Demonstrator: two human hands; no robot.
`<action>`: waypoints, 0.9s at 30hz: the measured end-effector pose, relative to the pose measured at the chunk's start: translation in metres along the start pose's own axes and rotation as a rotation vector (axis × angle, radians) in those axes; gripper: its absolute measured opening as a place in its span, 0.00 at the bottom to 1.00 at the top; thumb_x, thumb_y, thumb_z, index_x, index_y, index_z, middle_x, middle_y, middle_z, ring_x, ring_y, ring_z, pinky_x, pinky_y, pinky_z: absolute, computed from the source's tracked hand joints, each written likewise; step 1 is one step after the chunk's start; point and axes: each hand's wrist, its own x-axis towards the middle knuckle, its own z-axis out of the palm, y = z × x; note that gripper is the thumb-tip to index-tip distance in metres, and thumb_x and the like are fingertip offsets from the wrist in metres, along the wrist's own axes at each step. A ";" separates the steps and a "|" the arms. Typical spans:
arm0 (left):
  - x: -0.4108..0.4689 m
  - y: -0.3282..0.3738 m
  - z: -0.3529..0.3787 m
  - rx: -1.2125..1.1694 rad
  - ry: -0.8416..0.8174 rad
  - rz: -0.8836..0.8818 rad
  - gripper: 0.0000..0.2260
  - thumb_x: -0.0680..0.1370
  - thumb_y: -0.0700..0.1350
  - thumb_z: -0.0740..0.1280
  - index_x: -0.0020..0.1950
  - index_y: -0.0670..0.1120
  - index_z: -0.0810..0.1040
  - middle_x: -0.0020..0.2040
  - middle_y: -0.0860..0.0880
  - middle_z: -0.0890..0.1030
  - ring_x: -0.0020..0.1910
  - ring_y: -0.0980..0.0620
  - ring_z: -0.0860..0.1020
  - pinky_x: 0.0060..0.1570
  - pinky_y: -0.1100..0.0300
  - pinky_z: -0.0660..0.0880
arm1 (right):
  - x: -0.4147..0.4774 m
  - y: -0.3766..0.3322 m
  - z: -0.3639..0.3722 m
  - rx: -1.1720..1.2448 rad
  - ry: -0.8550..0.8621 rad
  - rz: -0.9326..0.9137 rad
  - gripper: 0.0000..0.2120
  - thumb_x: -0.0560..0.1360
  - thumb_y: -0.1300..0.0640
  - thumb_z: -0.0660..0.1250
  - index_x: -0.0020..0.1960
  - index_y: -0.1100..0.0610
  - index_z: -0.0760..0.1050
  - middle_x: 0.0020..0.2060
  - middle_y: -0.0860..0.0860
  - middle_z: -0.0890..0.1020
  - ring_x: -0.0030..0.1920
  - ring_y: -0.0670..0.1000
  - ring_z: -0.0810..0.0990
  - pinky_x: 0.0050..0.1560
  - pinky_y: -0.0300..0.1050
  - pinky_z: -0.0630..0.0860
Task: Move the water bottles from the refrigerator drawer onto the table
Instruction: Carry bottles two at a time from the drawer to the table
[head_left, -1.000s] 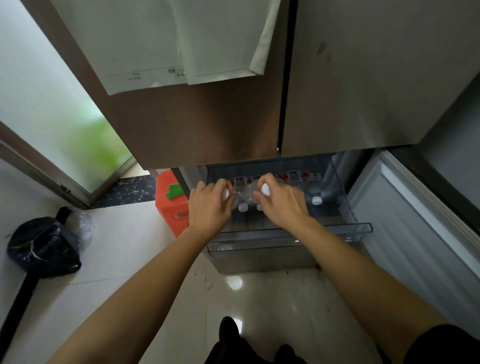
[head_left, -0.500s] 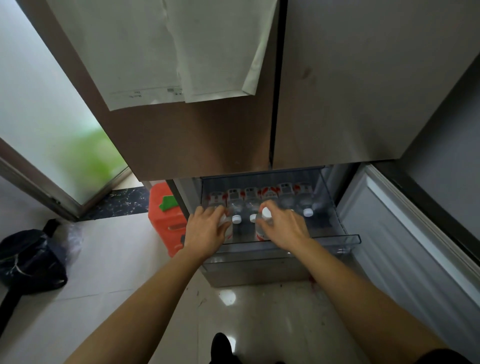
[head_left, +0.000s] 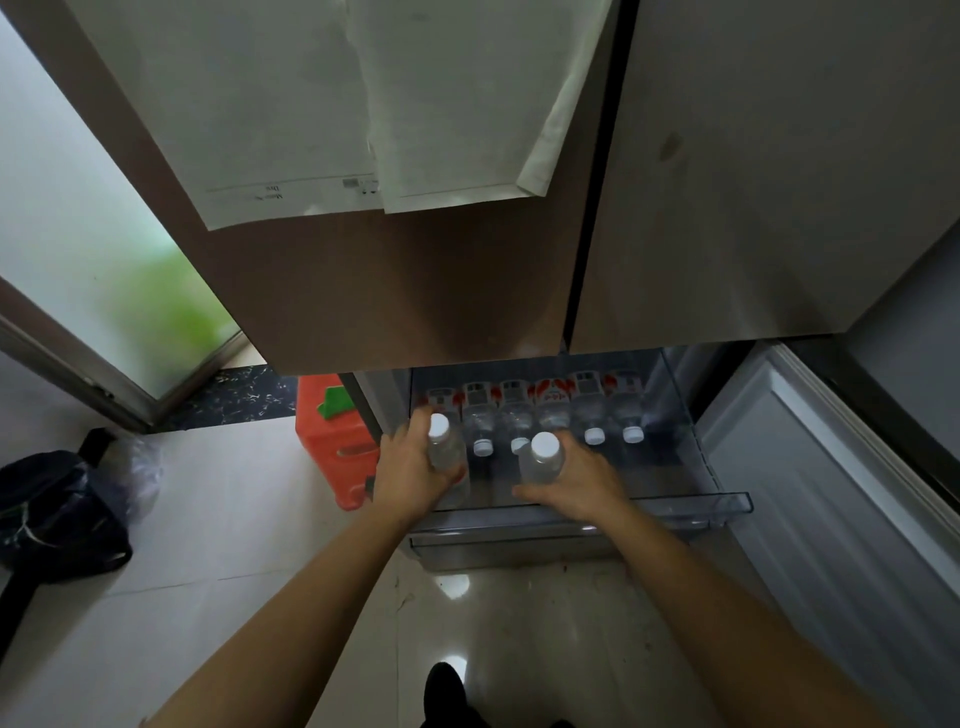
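The clear refrigerator drawer is pulled out below the closed fridge doors. Several water bottles with white caps and red-and-white labels lie in a row inside it, among them one at the right end. My left hand grips a clear bottle raised at the drawer's left side, cap pointing up. My right hand grips a second bottle raised near the drawer's middle front. Both held bottles sit higher than the lying row. No table is in view.
An orange plastic container with a green piece stands on the floor left of the drawer. A dark bag lies at the far left. The open lower fridge door juts out on the right. Papers hang on the fridge door above.
Both hands have closed around a bottle each and lifted them up out of the row toward me; before, the hands rested on the bottle tops inside the drawer.
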 end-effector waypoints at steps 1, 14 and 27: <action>0.001 0.002 0.001 -0.063 -0.005 -0.003 0.33 0.69 0.49 0.78 0.68 0.53 0.65 0.60 0.48 0.77 0.59 0.43 0.73 0.55 0.48 0.76 | 0.001 -0.001 0.000 0.016 0.004 0.012 0.43 0.59 0.36 0.78 0.68 0.44 0.65 0.61 0.47 0.78 0.58 0.52 0.77 0.55 0.49 0.77; -0.015 0.011 -0.017 -0.304 0.004 -0.033 0.25 0.69 0.51 0.76 0.60 0.58 0.67 0.51 0.57 0.79 0.53 0.52 0.80 0.52 0.53 0.79 | -0.010 -0.023 -0.018 0.150 0.170 -0.045 0.32 0.67 0.52 0.77 0.69 0.49 0.71 0.55 0.50 0.83 0.54 0.52 0.80 0.51 0.45 0.77; -0.157 -0.007 -0.127 -0.346 0.671 -0.128 0.28 0.69 0.56 0.76 0.63 0.62 0.65 0.54 0.61 0.77 0.54 0.54 0.79 0.53 0.49 0.79 | -0.079 -0.117 0.033 0.289 0.255 -0.494 0.38 0.65 0.48 0.79 0.72 0.41 0.67 0.61 0.51 0.82 0.61 0.57 0.79 0.58 0.55 0.78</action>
